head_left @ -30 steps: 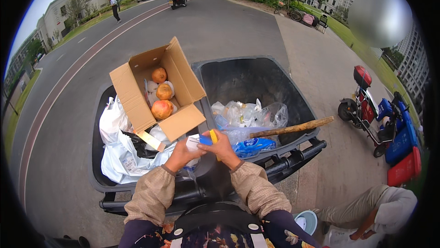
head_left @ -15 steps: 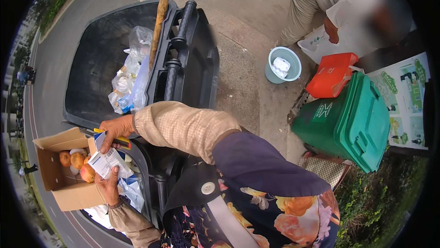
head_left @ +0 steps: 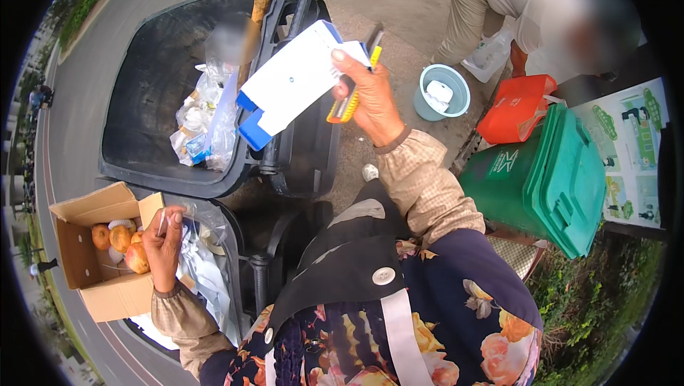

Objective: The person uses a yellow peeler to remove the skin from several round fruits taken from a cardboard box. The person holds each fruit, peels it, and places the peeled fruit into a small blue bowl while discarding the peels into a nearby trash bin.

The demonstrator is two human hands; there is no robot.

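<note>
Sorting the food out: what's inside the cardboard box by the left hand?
The cardboard box holds round orange-red fruits, some in white foam netting. The left hand covers the part at the box's right edge, and whatever lies beneath the fruit is hidden.

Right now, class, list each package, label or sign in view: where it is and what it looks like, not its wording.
White and blue carton: flat, in the right hand.
Brown cardboard box: open, holding fruit, by the left hand.
Green bin: white emblem on its side.
Poster: right edge, pale with green pictures.

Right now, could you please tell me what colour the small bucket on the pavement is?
The small bucket is light blue, seen best in the head view.
</note>
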